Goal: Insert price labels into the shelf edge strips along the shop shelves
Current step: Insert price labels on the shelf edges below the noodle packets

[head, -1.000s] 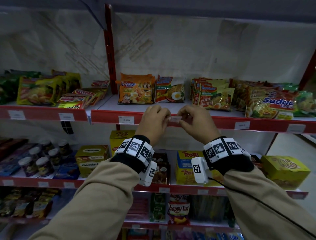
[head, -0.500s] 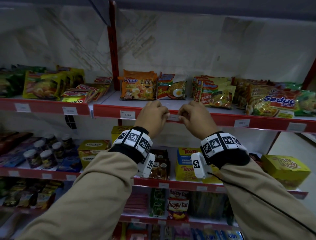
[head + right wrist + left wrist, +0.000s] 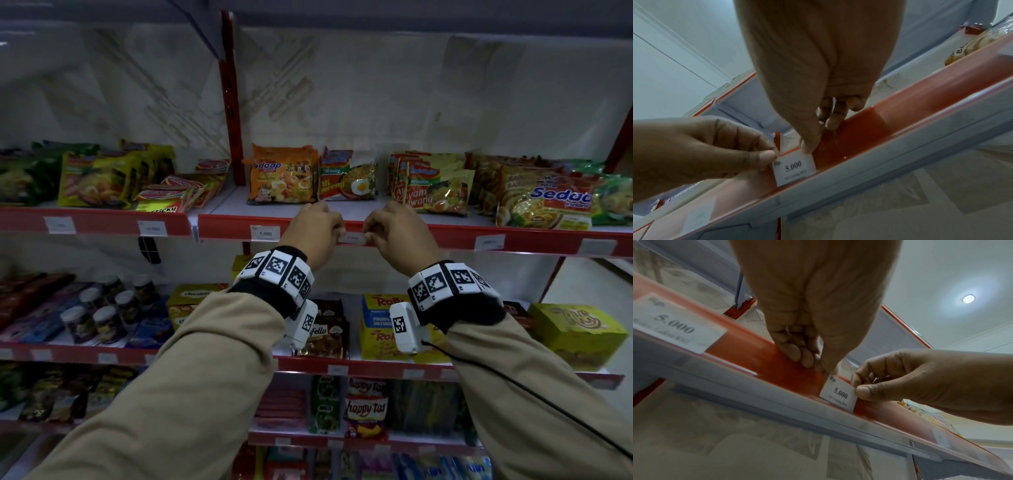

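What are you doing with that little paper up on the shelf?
A person is fitting a white price label reading 5.000 into the red edge strip of the noodle shelf. The left hand pinches the label's left end and the right hand pinches its right end. Its bottom edge sits in the strip's lower lip; the top corners are not yet tucked in. Another 5.000 label already sits further left.
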The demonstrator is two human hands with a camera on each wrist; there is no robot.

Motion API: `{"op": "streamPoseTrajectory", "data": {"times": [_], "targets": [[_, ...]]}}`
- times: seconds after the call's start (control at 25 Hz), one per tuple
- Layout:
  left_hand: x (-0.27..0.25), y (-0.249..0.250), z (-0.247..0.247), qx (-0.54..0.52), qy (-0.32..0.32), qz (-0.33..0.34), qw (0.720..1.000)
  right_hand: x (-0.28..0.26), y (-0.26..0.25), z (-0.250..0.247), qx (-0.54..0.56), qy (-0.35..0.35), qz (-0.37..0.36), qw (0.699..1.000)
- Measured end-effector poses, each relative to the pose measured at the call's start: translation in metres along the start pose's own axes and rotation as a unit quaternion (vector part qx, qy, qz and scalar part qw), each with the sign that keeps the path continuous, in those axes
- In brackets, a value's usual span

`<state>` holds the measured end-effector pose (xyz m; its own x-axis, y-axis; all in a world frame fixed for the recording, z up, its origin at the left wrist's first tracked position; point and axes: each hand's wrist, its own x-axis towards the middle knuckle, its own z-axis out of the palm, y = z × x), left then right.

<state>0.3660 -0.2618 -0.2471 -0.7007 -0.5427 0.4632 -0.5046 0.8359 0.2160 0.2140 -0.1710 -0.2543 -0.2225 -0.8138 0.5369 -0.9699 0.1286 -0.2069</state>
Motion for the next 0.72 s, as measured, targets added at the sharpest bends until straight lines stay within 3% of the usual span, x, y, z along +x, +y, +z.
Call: {"op": "streamPoseTrajectory", "data": {"times": [0.36,0.72], "targets": [[0.004,-0.002,-0.008,0.031,-0.032,0.009,0.999,-0.003,-0.005,-0.002,0.005,-0.002,0.015,1.0],[-0.001,-0.005,-0.005,0.017,0.003,0.015,1.0,-0.011,-0.001,-0.005,0.031,0.023,0.038,0.999]]}}
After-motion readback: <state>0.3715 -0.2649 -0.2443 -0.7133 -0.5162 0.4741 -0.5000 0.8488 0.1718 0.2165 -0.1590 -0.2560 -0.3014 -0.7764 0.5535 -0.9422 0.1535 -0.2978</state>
